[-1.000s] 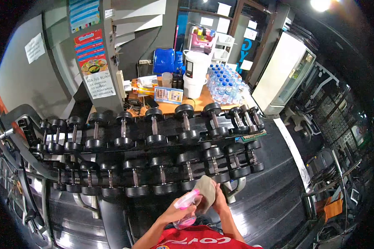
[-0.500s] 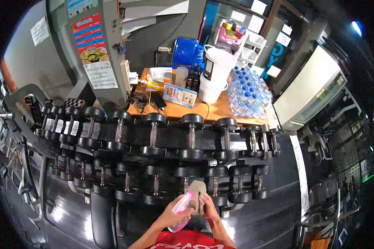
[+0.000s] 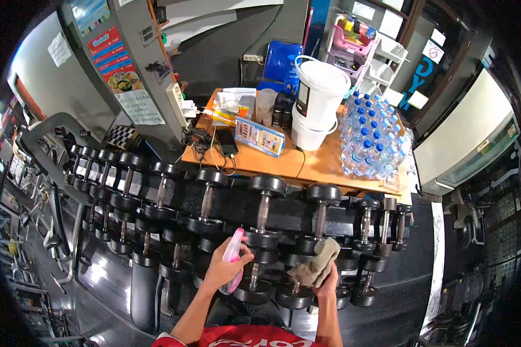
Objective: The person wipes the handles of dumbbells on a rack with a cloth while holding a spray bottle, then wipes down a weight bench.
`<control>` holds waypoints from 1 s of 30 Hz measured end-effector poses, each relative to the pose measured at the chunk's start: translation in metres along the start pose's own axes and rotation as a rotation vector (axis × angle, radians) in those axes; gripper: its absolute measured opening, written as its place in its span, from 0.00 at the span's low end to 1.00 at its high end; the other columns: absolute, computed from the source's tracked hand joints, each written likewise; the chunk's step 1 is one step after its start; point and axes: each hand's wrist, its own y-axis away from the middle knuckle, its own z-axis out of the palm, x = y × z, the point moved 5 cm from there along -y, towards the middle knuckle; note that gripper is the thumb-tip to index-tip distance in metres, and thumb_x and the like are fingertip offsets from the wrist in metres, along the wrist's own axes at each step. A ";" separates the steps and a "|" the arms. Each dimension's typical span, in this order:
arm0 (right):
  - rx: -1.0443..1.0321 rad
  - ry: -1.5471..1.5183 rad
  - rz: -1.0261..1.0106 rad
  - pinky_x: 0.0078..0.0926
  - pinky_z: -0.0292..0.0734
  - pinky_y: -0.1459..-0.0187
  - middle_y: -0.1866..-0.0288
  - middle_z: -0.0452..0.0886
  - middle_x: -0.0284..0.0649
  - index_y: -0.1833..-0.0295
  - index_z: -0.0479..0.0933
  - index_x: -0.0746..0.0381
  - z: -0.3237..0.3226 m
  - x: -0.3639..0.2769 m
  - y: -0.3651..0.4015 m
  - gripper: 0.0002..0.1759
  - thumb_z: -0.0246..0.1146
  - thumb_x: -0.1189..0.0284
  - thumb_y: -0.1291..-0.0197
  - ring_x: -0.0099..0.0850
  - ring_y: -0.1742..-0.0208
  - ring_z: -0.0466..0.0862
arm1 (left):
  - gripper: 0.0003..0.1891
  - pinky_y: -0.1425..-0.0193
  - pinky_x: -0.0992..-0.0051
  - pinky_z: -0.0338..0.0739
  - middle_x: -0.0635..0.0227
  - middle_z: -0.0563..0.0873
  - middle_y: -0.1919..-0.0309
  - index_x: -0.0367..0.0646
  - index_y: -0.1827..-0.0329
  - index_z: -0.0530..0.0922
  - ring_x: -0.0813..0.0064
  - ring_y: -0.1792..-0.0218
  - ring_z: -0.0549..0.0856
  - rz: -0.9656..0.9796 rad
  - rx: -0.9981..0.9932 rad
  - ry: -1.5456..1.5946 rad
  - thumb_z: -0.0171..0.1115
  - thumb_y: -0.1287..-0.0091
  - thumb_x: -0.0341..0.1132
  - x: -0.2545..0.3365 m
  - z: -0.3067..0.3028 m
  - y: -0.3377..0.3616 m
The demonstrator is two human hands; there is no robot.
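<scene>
A pink and white spray bottle (image 3: 232,252) is gripped in my left hand (image 3: 224,266), its pink nozzle pointing up and away from me. My right hand (image 3: 328,283) holds a crumpled grey-beige cloth (image 3: 316,265), raised over the lower row of dumbbells. In front of both hands stands a two-tier rack of black dumbbells with metal handles. The nearest upper-row dumbbell (image 3: 263,211) lies just beyond the bottle's nozzle, and another dumbbell (image 3: 320,218) is behind the cloth. The cloth overlaps part of the lower row in this view.
Behind the rack, a wooden table (image 3: 315,168) bears stacked white buckets (image 3: 321,87), many water bottles (image 3: 371,139), a desk calendar (image 3: 259,137) and a phone (image 3: 226,141). A padded bench (image 3: 145,301) stands at lower left. A white fridge (image 3: 469,147) is at the right.
My hands have moved apart: the left with the spray bottle went left and up, the right with the cloth went right. The view has shifted, bringing the table nearer.
</scene>
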 end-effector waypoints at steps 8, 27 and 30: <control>-0.106 -0.069 0.032 0.47 0.72 0.41 0.44 0.78 0.42 0.37 0.70 0.57 0.019 -0.009 -0.015 0.28 0.50 0.50 0.34 0.43 0.44 0.78 | 0.22 0.57 0.79 0.74 0.72 0.80 0.66 0.39 0.48 0.73 0.83 0.64 0.79 0.038 0.050 -0.092 0.72 0.44 0.29 0.012 0.005 -0.040; 0.025 -0.204 -0.095 0.45 0.74 0.43 0.48 0.80 0.41 0.38 0.71 0.56 0.081 -0.014 -0.029 0.25 0.46 0.53 0.31 0.44 0.47 0.79 | 0.15 0.75 0.77 0.75 0.71 0.80 0.77 0.40 0.53 0.72 0.82 0.80 0.79 -0.097 -0.099 0.001 0.66 0.35 0.37 -0.014 0.008 -0.138; -0.018 -0.086 -0.121 0.46 0.73 0.42 0.45 0.79 0.41 0.37 0.70 0.56 0.088 -0.024 -0.047 0.26 0.44 0.52 0.30 0.44 0.46 0.79 | 0.14 0.75 0.76 0.75 0.70 0.81 0.76 0.40 0.55 0.73 0.82 0.80 0.80 -0.144 -0.154 -0.041 0.66 0.35 0.38 -0.017 0.012 -0.147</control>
